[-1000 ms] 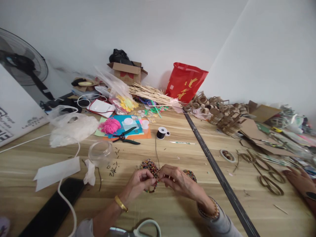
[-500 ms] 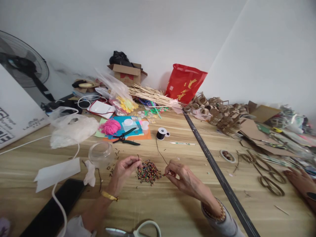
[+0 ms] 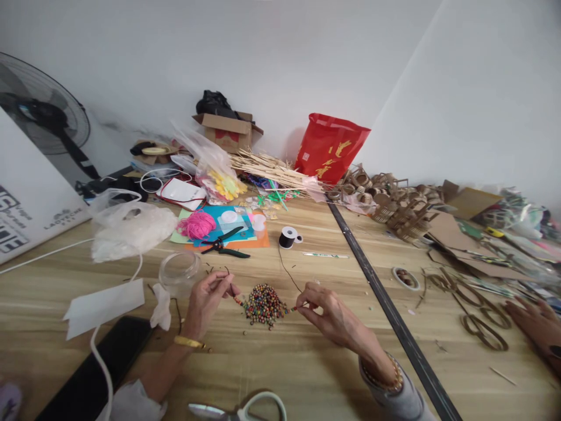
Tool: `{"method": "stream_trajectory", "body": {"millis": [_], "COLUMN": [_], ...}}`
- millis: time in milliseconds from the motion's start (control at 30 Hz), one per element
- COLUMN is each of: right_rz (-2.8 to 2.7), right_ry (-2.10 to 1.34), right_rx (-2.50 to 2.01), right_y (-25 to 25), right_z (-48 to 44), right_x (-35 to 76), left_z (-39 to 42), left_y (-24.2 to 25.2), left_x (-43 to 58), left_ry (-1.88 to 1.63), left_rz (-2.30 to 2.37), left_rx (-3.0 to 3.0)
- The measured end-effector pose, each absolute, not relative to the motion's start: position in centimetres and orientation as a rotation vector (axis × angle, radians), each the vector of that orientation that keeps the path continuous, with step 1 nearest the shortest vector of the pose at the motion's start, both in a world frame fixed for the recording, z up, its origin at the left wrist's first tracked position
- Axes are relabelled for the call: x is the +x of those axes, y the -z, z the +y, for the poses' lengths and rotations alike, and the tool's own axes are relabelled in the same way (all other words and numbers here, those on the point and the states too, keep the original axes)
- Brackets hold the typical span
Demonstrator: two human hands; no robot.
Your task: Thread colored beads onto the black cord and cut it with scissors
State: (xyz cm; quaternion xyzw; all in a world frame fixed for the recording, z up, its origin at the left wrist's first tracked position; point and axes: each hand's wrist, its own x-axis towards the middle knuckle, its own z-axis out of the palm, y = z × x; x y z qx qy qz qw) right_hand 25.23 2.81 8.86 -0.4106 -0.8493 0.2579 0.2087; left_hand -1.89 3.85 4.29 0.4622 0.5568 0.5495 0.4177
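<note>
A pile of small multicoloured beads (image 3: 265, 304) lies on the wooden table between my hands. My left hand (image 3: 211, 294) pinches one end of a dark cord (image 3: 231, 285) just left of the pile, its tip sticking up above the fingers. Several beads are threaded on the cord beside each hand; the stretch between merges with the pile. On the right, my right hand (image 3: 322, 310) is closed on the cord near its threaded beads. From there the cord runs up to a black spool (image 3: 288, 237) with a white top.
White-handled scissors (image 3: 258, 406) lie at the near edge. Black-handled pliers (image 3: 225, 244), pink yarn (image 3: 197, 224) and a clear plastic jar (image 3: 179, 272) are to the left. At right are a dish (image 3: 405, 278), large scissors (image 3: 475, 310) and another person's hand (image 3: 532, 324).
My left hand has moved left, away from the pile, drawing the cord out so that threaded beads now show beside it. The right hand stays nearly in place.
</note>
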Motion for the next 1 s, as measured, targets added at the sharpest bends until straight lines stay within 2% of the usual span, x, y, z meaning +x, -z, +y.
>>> {"method": "stream_trajectory", "body": {"millis": [400, 733, 1000], "right_rz": [-2.268, -2.315, -2.277], "right_ry": [-0.714, -0.952, -0.976], "right_rx": [-1.077, -0.961, -0.954], "right_y": [-9.1, -9.8, -9.1], "right_z": [3.1, 2.4, 1.9], "right_x": [25.4, 24.4, 23.5], "left_z": [4.2, 1.9, 1.2], "left_y": [-2.7, -5.4, -4.4], "left_x": [-2.4, 1.5, 4.7], "left_ry": [-1.416, -1.075, -0.979], "left_rz": [1.436, 0.949, 0.771], "left_rx": [1.34, 1.251, 1.014]}}
